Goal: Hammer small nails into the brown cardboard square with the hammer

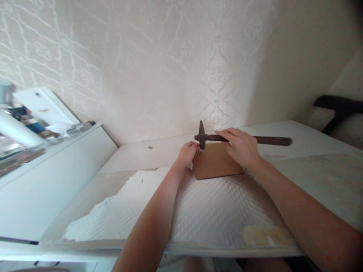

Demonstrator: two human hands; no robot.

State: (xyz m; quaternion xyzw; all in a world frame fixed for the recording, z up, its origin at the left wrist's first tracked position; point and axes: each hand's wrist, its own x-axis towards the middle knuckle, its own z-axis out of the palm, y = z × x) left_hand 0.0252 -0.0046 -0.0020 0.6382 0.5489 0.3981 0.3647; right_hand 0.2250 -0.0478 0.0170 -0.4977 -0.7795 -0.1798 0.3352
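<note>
My right hand (242, 147) is closed around the wooden handle of a hammer (272, 141), gripping it partway along. The hammer's dark metal head (201, 135) hangs just above the far left part of a brown board (218, 162). A row of small nails or holes, too small to tell apart, runs along the board's far edge. My left hand (188, 154) is at the board's left edge near the hammer head, its fingers pinched together. What they pinch is too small to make out.
A torn white textured sheet (153, 189) lies under the board on the white table (109, 164). Some small metal bits (150, 147) sit near the wall. At left stands a white cabinet (51, 170) with assorted items on top. A black chair part (337, 109) shows at right.
</note>
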